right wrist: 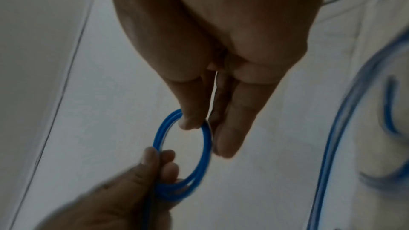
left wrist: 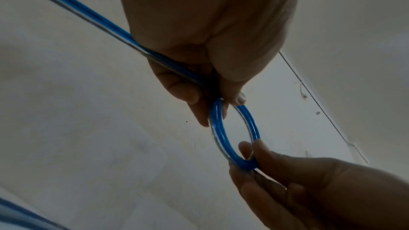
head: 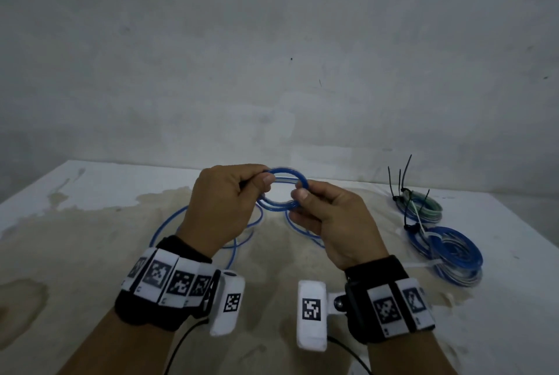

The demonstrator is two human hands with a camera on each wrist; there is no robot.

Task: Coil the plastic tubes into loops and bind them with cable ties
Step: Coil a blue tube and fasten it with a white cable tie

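Note:
A small loop of blue plastic tube is held in the air above the table between both hands. My left hand pinches its left side between thumb and fingers. My right hand pinches its right side. The same tube loop shows two turns side by side in the left wrist view, with the left hand at its top. In the right wrist view the loop hangs from the right hand. The loose rest of the tube trails on the table under the hands.
Two finished tube coils lie at the right of the table: a blue and green one with black cable ties sticking up, and a larger blue coil nearer me. A grey wall stands behind the table.

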